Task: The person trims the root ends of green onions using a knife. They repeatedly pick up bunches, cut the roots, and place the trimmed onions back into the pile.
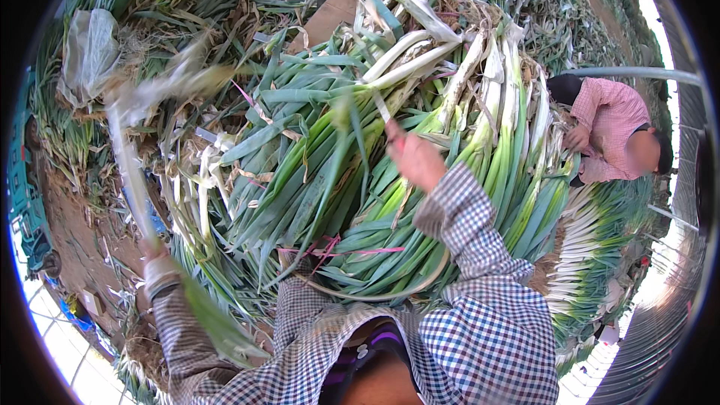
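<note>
My left hand (153, 252) grips a leek (128, 163) around its shaft, off to the left of the pile. The leek is blurred; its root end points away from me and its green leaves trail back past my forearm. In my right hand (417, 158) is a small knife (383, 109) with a reddish handle, its blade pointing away above the pile. Right before me lies a large heap of leeks (315, 163), roots mostly at the far side and leaves towards my lap. Pink ties (326, 248) run across the leaves near my legs.
At the right a co-worker in a pink checked shirt (610, 104) sits beside the heap. Close by lies a row of cleaned leeks (568, 253). Leaf scraps (236, 17), a piece of cardboard (326, 19) and a metal pipe (635, 72) are farther out. A green vehicle (28, 191) stands far left.
</note>
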Demonstrator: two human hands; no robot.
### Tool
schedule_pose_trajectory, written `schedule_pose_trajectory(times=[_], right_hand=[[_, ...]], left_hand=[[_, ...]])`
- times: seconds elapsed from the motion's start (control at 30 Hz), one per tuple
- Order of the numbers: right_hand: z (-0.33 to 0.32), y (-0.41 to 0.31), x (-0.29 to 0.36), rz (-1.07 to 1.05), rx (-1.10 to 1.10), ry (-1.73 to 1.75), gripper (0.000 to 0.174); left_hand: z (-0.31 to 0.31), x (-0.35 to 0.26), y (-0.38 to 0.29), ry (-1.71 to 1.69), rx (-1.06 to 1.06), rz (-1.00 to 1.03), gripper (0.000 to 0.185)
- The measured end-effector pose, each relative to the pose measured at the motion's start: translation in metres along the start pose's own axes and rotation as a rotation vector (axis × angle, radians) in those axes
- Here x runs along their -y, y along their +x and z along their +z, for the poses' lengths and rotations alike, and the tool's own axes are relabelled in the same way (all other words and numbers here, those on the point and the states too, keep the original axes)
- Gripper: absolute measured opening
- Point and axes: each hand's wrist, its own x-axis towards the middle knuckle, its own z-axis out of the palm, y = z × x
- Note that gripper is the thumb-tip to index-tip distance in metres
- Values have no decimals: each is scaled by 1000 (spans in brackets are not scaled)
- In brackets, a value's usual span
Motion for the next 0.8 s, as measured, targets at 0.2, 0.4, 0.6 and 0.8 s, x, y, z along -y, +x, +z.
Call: schedule_pose_trajectory(times=[0.2, 0.4, 0.6, 0.8], right_hand=[[-15, 12, -9, 350, -239, 210, 37], [-5, 49, -48, 337, -245, 108, 48], [-33, 110, -91, 369, -150, 88, 50], [-55, 90, -37, 384, -267, 115, 55]], left_hand=[[-59, 22, 54, 713, -337, 10, 49], [232, -173, 22, 215, 109, 1047, 46], [396, -324, -18, 499, 419, 896, 65], [420, -336, -21, 660, 438, 736, 72]])
